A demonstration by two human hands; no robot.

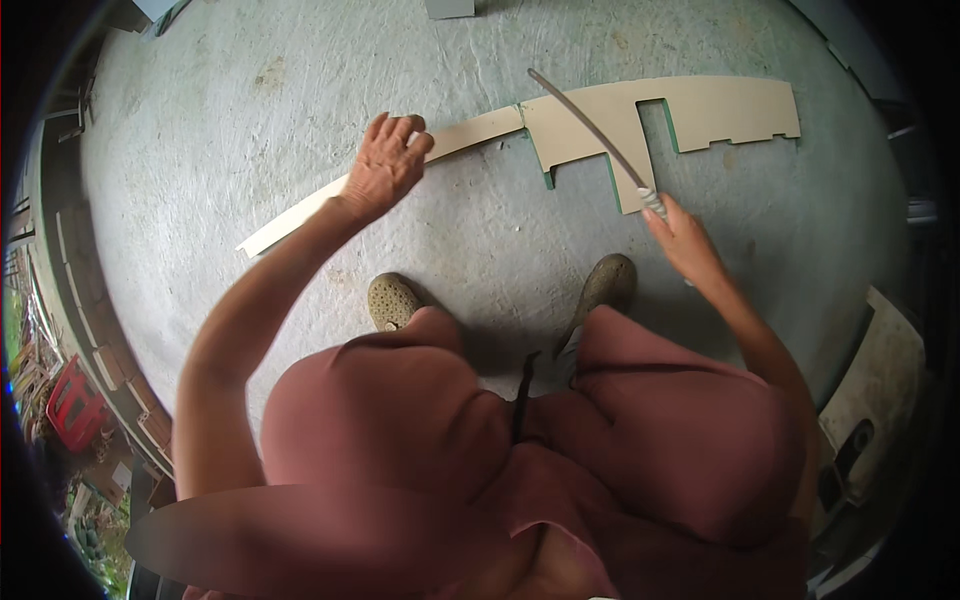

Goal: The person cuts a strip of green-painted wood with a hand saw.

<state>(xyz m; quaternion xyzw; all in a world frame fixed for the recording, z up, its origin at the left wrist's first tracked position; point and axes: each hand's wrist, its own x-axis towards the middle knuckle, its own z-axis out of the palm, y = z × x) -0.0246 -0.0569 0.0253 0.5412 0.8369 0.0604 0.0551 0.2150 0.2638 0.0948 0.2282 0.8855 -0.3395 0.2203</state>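
A long cream board (700, 105) with green edges and square notches lies across the floor ahead of my feet. Its narrow left strip (300, 215) runs under my left hand (388, 165), which hovers over it or rests lightly on it; I cannot tell which. The fingers there are bent and a little apart, with nothing seen in them. A slim tool with a long, curved metal blade (590, 128) is in my right hand (685, 240), closed round its white-wrapped handle (652, 203). The blade points up and left, passing in front of the board's middle.
I sit or squat low, my shoes (393, 301) planted on the rough grey concrete floor (250, 110). A small grey block (450, 9) stands at the far edge. To the right is a worn pale panel (870, 385); at the left, a red plastic item (76, 403).
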